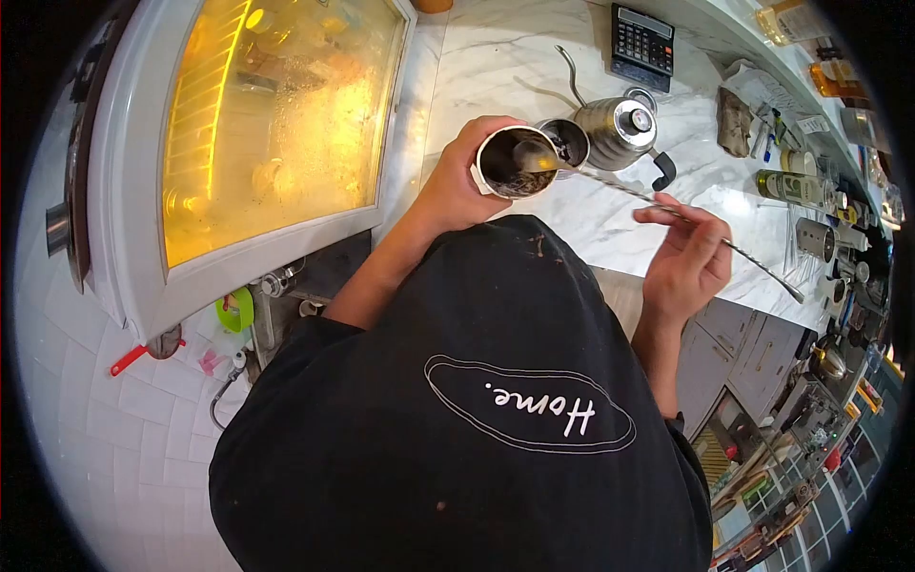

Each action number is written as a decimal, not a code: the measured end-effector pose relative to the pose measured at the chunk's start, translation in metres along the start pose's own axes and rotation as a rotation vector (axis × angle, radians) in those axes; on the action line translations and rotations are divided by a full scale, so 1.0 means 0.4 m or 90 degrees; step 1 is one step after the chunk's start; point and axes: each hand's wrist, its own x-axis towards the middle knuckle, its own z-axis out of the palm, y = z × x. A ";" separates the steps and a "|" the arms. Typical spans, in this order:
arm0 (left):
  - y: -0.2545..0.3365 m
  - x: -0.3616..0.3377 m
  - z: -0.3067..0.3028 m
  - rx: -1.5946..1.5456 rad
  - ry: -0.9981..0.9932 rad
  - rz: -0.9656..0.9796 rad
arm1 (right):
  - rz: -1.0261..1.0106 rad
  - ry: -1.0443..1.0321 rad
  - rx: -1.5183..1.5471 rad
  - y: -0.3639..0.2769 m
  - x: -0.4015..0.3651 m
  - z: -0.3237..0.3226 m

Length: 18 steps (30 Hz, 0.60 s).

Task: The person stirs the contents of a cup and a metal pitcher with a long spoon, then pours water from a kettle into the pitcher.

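My left hand is wrapped round a light-rimmed canister, tilted so that its open mouth faces me. Dark loose bits that look like dried leaves lie inside. Between the fingers of my right hand is the twisted handle of a long metal bar spoon. The spoon's bowl is at the canister's mouth, over the dark bits. Just behind the canister, partly hidden by it, stands a metal cup with dark pieces in it. A steel gooseneck kettle is close beside that cup.
A black calculator lies at the back of the marble counter. To the left is a glass-fronted cabinet lit yellow. A brown cloth, a green-labelled bottle and a metal cup are at the right.
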 end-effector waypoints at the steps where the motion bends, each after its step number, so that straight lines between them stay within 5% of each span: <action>1: 0.001 0.003 -0.001 0.007 -0.001 0.014 | 0.005 -0.022 0.008 0.003 -0.005 0.015; 5: -0.003 0.010 -0.018 0.064 -0.017 0.084 | -0.205 -0.179 -0.180 0.004 0.012 0.054; 18: 0.000 0.020 -0.040 0.097 0.001 0.131 | -0.225 -0.248 -0.201 0.009 0.042 0.117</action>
